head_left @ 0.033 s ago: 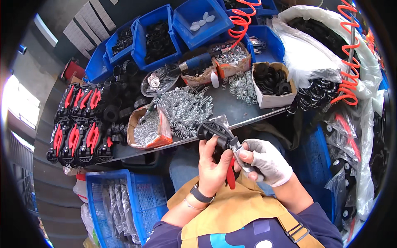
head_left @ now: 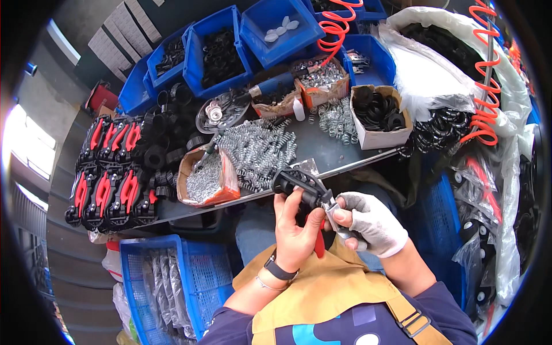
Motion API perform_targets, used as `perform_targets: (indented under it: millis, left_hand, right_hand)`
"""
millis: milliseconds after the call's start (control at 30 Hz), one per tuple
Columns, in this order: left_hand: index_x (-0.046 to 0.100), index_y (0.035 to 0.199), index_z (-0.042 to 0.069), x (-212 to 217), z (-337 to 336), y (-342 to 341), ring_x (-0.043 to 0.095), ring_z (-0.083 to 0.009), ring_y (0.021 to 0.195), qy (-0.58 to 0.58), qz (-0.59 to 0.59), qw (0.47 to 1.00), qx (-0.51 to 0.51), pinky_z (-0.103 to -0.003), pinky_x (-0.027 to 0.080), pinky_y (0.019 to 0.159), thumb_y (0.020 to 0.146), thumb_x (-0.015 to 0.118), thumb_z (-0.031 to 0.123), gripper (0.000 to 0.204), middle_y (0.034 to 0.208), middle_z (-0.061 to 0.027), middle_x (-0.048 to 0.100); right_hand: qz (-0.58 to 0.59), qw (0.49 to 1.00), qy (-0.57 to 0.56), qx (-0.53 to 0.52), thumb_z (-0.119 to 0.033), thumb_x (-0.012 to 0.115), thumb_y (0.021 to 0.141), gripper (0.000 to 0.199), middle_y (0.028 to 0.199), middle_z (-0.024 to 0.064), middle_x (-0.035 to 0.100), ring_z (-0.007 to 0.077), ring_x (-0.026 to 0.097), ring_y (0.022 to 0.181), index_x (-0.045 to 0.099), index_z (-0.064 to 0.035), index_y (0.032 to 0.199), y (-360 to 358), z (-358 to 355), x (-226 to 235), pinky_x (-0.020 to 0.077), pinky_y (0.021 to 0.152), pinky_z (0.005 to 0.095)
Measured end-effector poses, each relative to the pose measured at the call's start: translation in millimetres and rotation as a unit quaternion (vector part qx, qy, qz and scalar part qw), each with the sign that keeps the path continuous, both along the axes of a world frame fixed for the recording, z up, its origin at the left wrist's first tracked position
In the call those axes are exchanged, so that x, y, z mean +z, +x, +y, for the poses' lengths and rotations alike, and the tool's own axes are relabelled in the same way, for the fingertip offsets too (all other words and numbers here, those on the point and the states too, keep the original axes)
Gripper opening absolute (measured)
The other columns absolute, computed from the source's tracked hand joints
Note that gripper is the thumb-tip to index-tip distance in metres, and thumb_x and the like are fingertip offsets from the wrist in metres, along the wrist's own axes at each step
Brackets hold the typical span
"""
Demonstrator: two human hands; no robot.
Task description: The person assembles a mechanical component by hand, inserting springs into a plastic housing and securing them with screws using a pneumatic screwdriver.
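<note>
My left hand, bare and with a dark band on its wrist, is closed around a black plastic assembly with a red lever. The round black end of this assembly points toward the bench, and the red lever hangs below the left thumb. A whitish glove with bare fingertips covers my right hand. Its thumb and fingers pinch a grey metal piece at the near end of the assembly. The two hands meet over my lap, just in front of the bench edge. Fingers hide where the metal joins the black body.
Loose springs are heaped on the bench beside a carton of small metal parts. Similar black-and-red assemblies stand in rows at left. Blue bins line the back; a red coiled hose hangs at right. Blue crates sit below.
Both hands and the assembly have shifted very slightly; the grip of each hand stays the same.
</note>
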State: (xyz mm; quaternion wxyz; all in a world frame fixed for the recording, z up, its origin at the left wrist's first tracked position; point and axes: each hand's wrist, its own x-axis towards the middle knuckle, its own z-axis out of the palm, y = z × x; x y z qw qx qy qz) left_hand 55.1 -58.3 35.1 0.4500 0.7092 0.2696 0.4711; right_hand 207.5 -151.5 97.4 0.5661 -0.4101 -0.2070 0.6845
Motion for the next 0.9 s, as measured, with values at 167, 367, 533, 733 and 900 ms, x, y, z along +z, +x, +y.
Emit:
perform_targets:
  millis: [167, 367, 533, 733, 900]
  left_hand:
    - [0.054, 0.124, 0.000, 6, -1, -9, 0.050, -0.0268, 0.109, 0.157, 0.088, 0.984, -0.002, -0.035, 0.041, 0.095, 0.087, 0.073, 0.021, 0.046, 0.122, -0.0159, 0.045]
    - [0.049, 0.132, 0.005, -4, -9, -9, 0.048, -0.0353, 0.113, 0.163, 0.093, 0.982, 0.011, -0.043, 0.040, 0.099, 0.071, 0.087, 0.031, 0.076, 0.126, -0.0186, 0.045]
    - [0.032, 0.144, 0.005, -5, -19, 4, 0.056, -0.0211, 0.098, -0.282, -0.126, 0.937, -0.162, -0.035, 0.048, 0.089, 0.068, 0.089, 0.018, 0.097, 0.115, -0.0074, 0.052]
    - [0.032, 0.146, 0.006, 18, 20, -14, 0.052, -0.0100, 0.093, -0.417, 0.020, 0.800, -0.431, -0.025, 0.042, 0.078, 0.077, 0.079, 0.039, 0.090, 0.114, -0.0037, 0.053]
    - [0.037, 0.143, 0.004, 18, 19, -21, 0.050, -0.0100, 0.105, -0.445, 0.038, 0.731, -0.516, -0.025, 0.040, 0.090, 0.085, 0.069, 0.023, 0.069, 0.123, -0.0022, 0.051]
  right_hand:
    - [-0.012, 0.998, -0.008, 0.055, -0.020, 0.070, 0.090, 0.022, 0.078, 0.0012, 0.058, 0.0080, 0.054, 0.055, 0.057, -0.0052, 0.099, 11, -8, -7, 0.0371, 0.043, 0.0201]
    - [-0.075, 0.996, 0.009, -0.047, -0.014, 0.078, 0.082, 0.029, 0.075, 0.0020, 0.056, 0.0106, 0.056, 0.056, 0.052, -0.0044, 0.089, -3, 2, -16, 0.0415, 0.044, 0.0231]
    - [-0.305, 0.937, 0.104, -0.137, -0.016, 0.081, 0.077, 0.031, 0.072, 0.0013, 0.055, 0.0053, 0.050, 0.067, 0.053, -0.0038, 0.080, -11, 14, -20, 0.0426, 0.058, 0.0227]
    - [-0.714, 0.604, 0.354, 0.027, -0.024, 0.083, 0.064, 0.044, 0.111, 0.0083, 0.059, 0.0314, 0.054, 0.112, 0.066, -0.0156, 0.104, 27, 17, 32, 0.0438, 0.094, 0.0462]
    - [-0.740, 0.553, 0.362, 0.120, -0.031, 0.081, 0.065, 0.036, 0.102, -0.0003, 0.060, 0.0232, 0.054, 0.108, 0.068, -0.0202, 0.097, 39, 5, 33, 0.0387, 0.092, 0.0429]
